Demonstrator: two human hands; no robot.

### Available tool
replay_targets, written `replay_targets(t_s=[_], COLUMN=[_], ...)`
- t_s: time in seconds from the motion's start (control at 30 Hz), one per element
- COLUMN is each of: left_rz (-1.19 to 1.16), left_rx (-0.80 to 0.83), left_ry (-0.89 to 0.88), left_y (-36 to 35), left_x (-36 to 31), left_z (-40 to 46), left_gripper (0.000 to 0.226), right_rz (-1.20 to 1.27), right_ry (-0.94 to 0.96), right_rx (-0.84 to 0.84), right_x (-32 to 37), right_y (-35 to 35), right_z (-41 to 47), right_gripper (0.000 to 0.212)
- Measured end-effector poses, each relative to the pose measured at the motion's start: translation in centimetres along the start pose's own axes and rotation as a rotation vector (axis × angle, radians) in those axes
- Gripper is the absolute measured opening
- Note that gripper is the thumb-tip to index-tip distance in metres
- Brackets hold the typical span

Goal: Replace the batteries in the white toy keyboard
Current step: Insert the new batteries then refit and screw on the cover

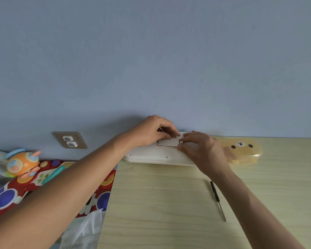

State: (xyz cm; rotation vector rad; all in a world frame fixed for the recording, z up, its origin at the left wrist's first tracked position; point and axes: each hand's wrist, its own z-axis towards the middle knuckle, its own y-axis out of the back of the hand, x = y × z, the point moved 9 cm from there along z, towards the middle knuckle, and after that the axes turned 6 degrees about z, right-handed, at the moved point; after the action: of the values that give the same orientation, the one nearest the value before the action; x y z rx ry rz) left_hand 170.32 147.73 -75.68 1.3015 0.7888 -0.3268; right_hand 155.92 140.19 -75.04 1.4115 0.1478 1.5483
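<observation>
White toy keyboard (151,156) lies face down at the wooden table's (169,203) far edge by the wall, battery cover (167,142) on its bay. Left hand (151,132) and right hand (203,150) pinch the cover with curled fingers. Translucent bear case (244,151) sits just right of the keyboard, contents unclear; screwdriver (217,198) lies near it on the table.

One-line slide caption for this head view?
Both hands work the battery cover on the white toy keyboard; screwdriver lies nearby.

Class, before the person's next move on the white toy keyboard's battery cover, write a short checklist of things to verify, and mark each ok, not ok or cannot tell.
1. White toy keyboard lies underside up on the table: ok.
2. Left hand steadies it at the battery cover: ok.
3. Right hand at the cover's right end: ok.
4. Cover fully seated: cannot tell.
5. Screwdriver lying free near the right arm: ok.
6. New batteries fitted: cannot tell.
</observation>
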Motion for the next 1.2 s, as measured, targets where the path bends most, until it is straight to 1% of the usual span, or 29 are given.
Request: replay_targets(t_s=[0.17,0.27,0.4,0.5,0.67,0.83,1.2], left_rz=[-0.046,-0.007,0.008,0.037,0.069,0.057,0.033], left_rx=[-0.041,-0.040,-0.029,-0.074,-0.140,-0.166,-0.200], left_ry=[0.034,0.057,0.114,0.109,0.081,0.083,0.078], left_y=[1.1,1.7,1.6,1.6,1.6,1.6,1.6], left_x=[1.1,1.9,2.4,2.2,1.7,1.6,1.2], left_z=[-1.2,-2.8,-5.1,-5.8,-6.4,-6.5,-6.5], left_gripper=[0.032,0.038,0.058,0.066,0.064,0.064,0.062], right_rz=[-0.018,-0.032,-0.074,-0.106,-0.073,-0.029,0.064], right_ry=[0.010,-0.006,0.050,0.104,0.145,0.174,0.032], right_rx=[-0.020,0.008,0.005,-0.019,-0.031,-0.042,-0.056], right_x=[0.4,0.3,0.8,1.5,1.7,1.8,0.1], right_y=[-0.4,-0.5,-0.5,-0.5,-0.3,-0.3,-0.8], right_z=[0.3,0.6,0.5,0.2,-0.2,-0.2,0.6], right_gripper=[0.011,0.010,0.007,0.005,0.004,0.005,0.008])
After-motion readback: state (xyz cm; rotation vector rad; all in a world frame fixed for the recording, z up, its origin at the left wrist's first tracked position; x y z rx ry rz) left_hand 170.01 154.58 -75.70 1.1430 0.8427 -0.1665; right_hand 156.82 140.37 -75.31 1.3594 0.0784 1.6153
